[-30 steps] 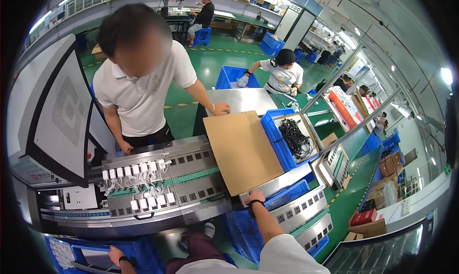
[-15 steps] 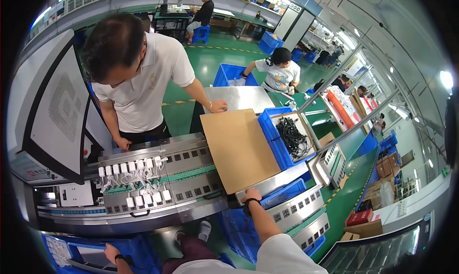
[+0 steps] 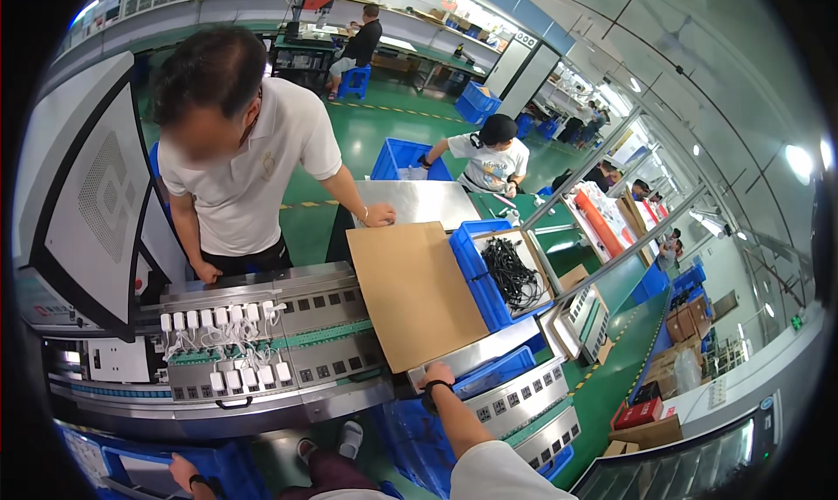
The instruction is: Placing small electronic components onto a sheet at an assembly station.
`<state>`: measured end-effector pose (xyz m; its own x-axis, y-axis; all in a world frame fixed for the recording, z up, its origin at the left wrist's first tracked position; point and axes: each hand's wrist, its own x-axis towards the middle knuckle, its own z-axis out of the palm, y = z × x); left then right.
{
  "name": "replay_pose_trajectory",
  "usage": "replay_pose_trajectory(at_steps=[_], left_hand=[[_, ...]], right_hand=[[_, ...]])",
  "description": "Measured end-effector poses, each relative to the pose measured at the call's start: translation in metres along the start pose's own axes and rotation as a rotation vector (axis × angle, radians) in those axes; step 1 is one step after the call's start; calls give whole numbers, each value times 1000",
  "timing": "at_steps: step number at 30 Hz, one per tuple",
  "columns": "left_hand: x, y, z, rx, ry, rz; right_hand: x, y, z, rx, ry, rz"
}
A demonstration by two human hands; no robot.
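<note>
My right hand (image 3: 435, 374), a black band at its wrist, is curled at the edge of a metal table (image 3: 478, 357). It lies beside the near corner of a flat brown cardboard sheet (image 3: 415, 295). At the lower left, my left hand (image 3: 183, 471) is bent over the rim of a blue bin (image 3: 229, 465); its fingers are partly hidden. In front of me, two rows of white power adapters (image 3: 229, 317) with white cables stand on a metal conveyor fixture (image 3: 323, 360) with a green strip. Neither hand touches the adapters.
A person in a white shirt (image 3: 253, 164) stands across the conveyor, one hand on the metal tabletop. A grey machine with a raised cover (image 3: 96, 177) is at left. A blue crate (image 3: 476, 277) holds black cables (image 3: 511, 273). Another socketed fixture (image 3: 515, 404) lies at right.
The whole view has shifted, so the scene sits further left and mostly lower. Both my hands keep their places on the bin rim and the table edge.
</note>
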<state>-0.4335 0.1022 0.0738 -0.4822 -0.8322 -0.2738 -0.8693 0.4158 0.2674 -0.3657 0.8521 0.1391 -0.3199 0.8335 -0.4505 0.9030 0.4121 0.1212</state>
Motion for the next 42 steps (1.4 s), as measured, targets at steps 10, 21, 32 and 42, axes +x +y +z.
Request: replay_pose_trajectory(at_steps=[10,21,32,42], left_hand=[[-24,20,-22,4,-62,-34],[-27,24,-21,21,11,-25],[-34,23,-27,9,20,-43],[-37,28,-29,-27,19,-69]], right_hand=[[0,4,-2,-22,-29,-32],[21,10,19,-76,61,-63],[5,2,3,-75,-21,-94],[8,5,0,-88,-41,-149]])
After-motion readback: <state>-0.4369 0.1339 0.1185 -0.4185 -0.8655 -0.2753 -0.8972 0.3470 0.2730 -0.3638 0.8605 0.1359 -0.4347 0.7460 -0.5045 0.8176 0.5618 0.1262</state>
